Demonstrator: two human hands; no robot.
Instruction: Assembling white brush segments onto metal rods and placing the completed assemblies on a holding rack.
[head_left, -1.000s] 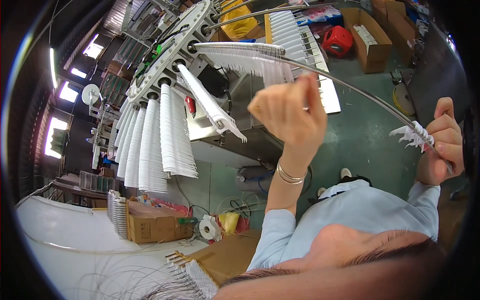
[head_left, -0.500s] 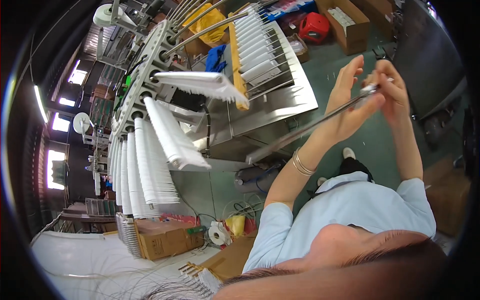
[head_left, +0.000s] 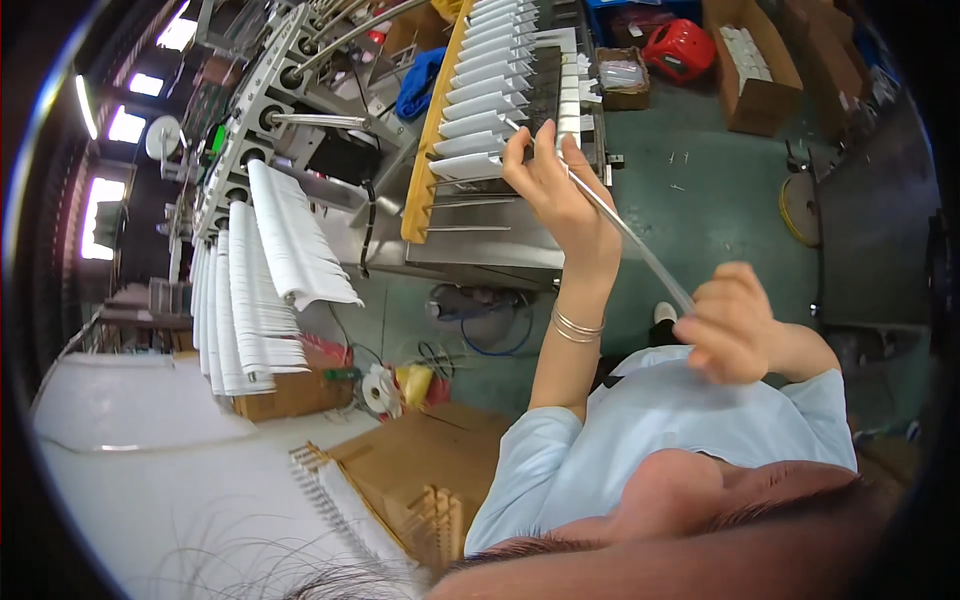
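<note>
A thin metal rod (head_left: 645, 250) slants between my two hands. My left hand (head_left: 575, 205), raised near the rack, has its fingers bent around the rod's far part. My right hand (head_left: 735, 320), blurred by motion, is closed at the rod's near end, close to my chest. Just beyond my left fingers, a yellow wooden-sided rack (head_left: 412, 225) carries a row of white rolled pieces (head_left: 470, 165) on metal rods. To the left, white fringed strips (head_left: 300, 235) hang from a machine's spindles. Above them one spindle (head_left: 320, 119) is bare metal.
A steel table (head_left: 490, 248) sits under the rack. Beyond stand a red plastic container (head_left: 680, 50) and a cardboard box (head_left: 765, 110) of white pieces. A blue cloth (head_left: 420, 85) lies behind the rack. Low at left are a white surface (head_left: 150, 500) and cardboard (head_left: 440, 450).
My left hand has moved left toward the rack; my right hand has come down toward my chest. The rod now slants the other way. The upper spindle's white strip is gone; the view has shifted.
</note>
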